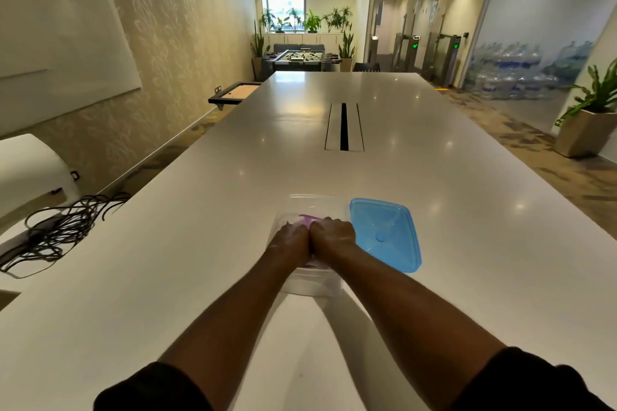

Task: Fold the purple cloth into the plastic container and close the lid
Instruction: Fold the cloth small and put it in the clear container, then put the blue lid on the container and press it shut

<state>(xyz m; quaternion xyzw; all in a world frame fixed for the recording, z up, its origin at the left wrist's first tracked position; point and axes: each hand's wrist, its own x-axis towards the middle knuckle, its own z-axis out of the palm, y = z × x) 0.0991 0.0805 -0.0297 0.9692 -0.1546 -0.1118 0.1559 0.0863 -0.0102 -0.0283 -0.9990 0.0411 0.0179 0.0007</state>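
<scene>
A clear plastic container (312, 284) stands on the white table (434, 210) in front of me. Inside it lies the purple cloth (309, 219), of which only a small part shows beyond my fingers. My left hand (291, 241) and my right hand (332, 237) are side by side inside the container, both pressing down on the cloth with fingers bent. The blue lid (387, 233) lies upside down on the table, touching the container's right side.
A tangle of black cables (56, 230) lies at the table's left edge. A cable slot (344, 127) runs along the table's middle further back. A potted plant (591, 123) stands on the floor at the right.
</scene>
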